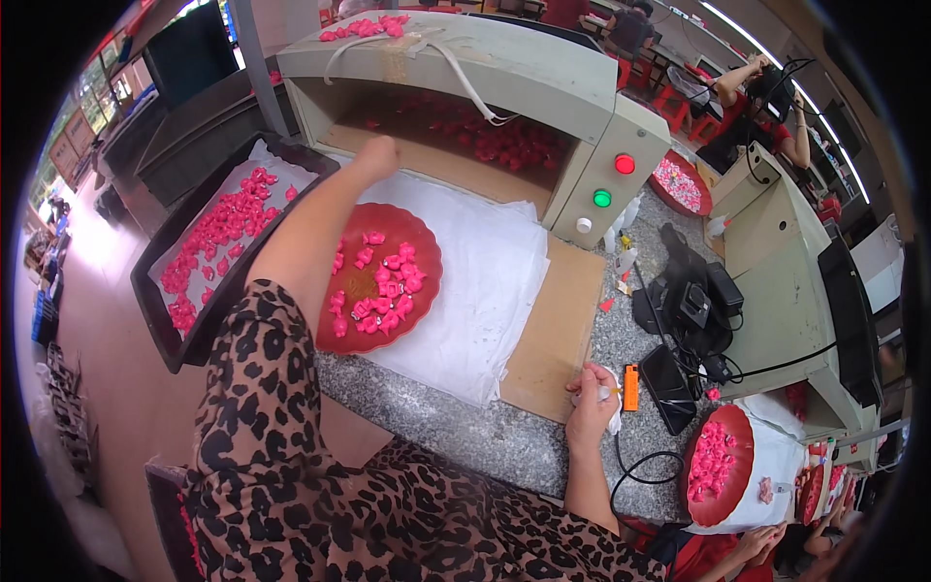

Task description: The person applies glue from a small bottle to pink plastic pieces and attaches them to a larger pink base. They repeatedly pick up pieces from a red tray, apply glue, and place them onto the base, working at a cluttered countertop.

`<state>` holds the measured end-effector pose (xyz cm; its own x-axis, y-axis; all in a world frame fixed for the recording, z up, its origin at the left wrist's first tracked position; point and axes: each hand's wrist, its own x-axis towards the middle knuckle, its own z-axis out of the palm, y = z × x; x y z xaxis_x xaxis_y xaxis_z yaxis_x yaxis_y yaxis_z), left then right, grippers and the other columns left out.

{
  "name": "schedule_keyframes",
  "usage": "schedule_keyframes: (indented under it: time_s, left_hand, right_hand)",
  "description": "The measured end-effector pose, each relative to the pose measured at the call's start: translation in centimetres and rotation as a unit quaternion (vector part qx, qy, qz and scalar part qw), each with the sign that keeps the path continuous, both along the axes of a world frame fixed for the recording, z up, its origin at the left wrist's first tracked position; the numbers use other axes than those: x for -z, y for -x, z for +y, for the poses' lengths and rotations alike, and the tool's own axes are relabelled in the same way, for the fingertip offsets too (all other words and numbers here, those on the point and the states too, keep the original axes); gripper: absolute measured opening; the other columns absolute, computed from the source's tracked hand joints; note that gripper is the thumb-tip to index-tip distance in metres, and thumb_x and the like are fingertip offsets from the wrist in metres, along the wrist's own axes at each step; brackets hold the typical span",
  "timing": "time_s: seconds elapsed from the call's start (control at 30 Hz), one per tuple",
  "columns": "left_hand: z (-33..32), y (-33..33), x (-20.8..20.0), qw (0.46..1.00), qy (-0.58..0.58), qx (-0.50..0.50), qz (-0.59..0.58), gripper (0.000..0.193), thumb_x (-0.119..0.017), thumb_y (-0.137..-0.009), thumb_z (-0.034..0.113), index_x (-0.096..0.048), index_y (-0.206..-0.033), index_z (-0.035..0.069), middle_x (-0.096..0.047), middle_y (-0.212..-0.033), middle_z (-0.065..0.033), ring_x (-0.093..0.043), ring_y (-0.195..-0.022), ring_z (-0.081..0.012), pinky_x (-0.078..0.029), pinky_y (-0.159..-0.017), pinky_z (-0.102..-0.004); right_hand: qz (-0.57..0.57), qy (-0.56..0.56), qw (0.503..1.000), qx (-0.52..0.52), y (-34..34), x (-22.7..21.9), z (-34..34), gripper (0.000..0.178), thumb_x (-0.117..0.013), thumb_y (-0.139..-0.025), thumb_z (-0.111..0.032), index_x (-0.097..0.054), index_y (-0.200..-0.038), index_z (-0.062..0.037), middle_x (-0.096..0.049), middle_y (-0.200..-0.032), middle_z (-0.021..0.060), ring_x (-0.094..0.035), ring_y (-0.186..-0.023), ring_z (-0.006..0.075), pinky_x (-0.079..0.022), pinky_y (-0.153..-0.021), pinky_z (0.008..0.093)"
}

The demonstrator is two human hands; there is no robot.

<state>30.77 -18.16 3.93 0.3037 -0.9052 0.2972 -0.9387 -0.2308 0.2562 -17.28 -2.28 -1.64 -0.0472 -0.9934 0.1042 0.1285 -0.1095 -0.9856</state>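
My left hand (376, 155) reaches forward to the mouth of a grey box-shaped machine (504, 73), closed in a fist right at the opening's lower edge; what it holds is hidden. Many small pink pieces lie inside the opening (495, 136). Below my left arm sits a round red plate (419, 242) with several pink pieces on white paper. My right hand (592, 403) rests at the near edge of a brown board (553, 330), pinching a small white object next to an orange lighter (630, 387).
A dark tray (160, 320) of pink pieces lies on the left. Black devices and cables (689, 320) sit to the right on the speckled stone counter (465, 427). Another red plate (716, 464) is at lower right, near another person's hand (761, 538). A person sits behind at upper right.
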Motion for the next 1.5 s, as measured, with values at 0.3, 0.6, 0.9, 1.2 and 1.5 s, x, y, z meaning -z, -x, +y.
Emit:
schedule_keyframes:
  time_s: [0.3,0.6,0.9,1.2,1.5]
  left_hand:
    - [-16.6,11.2,3.4,0.997,0.020,0.071,-0.031,0.023,-0.051,-0.077,0.012,-0.062,-0.094,0.004,-0.059,-0.097,-0.0184,-0.056,-0.092,-0.0306,-0.043,-0.082,-0.0379]
    - [-24.6,10.5,5.4,0.968,0.117,0.132,-0.180,0.025,-0.048,-0.081,0.016,-0.059,-0.099,0.003,-0.058,-0.100,-0.0179,-0.055,-0.094,-0.0287,-0.042,-0.082,-0.0370]
    - [-25.5,10.1,5.4,0.919,0.289,0.185,-0.195,0.026,-0.045,-0.083,0.018,-0.057,-0.100,0.001,-0.058,-0.098,-0.0176,-0.055,-0.091,-0.0273,-0.043,-0.078,-0.0361]
    - [-17.7,12.3,0.9,0.967,0.087,0.036,0.235,0.023,-0.048,-0.085,0.018,-0.055,-0.100,0.001,-0.058,-0.083,-0.0112,-0.054,-0.071,-0.0192,-0.044,-0.061,-0.0308]
    - [7.1,24.9,-2.1,0.727,-0.147,0.229,0.630,0.022,-0.061,-0.077,0.004,-0.053,-0.098,0.005,-0.054,-0.087,0.0000,-0.057,-0.071,-0.0089,-0.047,-0.061,-0.0217]
  right_hand:
    - [-0.065,-0.052,0.997,-0.001,1.5,-0.3,-0.7,0.017,-0.051,-0.084,-0.014,-0.051,-0.090,0.0014,-0.051,-0.061,0.0059,-0.048,-0.054,0.0132,-0.040,-0.055,0.0254]
    - [-0.193,-0.141,0.971,-0.031,2.2,-0.6,-1.7,0.020,-0.056,-0.081,-0.014,-0.053,-0.091,0.0028,-0.056,-0.064,0.0091,-0.053,-0.060,0.0165,-0.042,-0.060,0.0273]
    - [-0.192,-0.174,0.964,-0.054,2.6,-0.5,-1.8,0.020,-0.056,-0.080,-0.012,-0.053,-0.092,0.0033,-0.055,-0.067,0.0089,-0.052,-0.063,0.0154,-0.042,-0.062,0.0274]
    - [-0.172,-0.151,0.971,-0.072,2.5,-1.2,-1.7,0.018,-0.053,-0.081,-0.013,-0.052,-0.090,0.0024,-0.052,-0.061,0.0088,-0.050,-0.056,0.0163,-0.040,-0.057,0.0281]
    - [-0.195,-0.197,0.952,-0.131,1.7,-1.9,-0.6,0.013,-0.052,-0.084,-0.009,-0.052,-0.090,0.0014,-0.050,-0.066,0.0046,-0.049,-0.056,0.0116,-0.040,-0.051,0.0241]
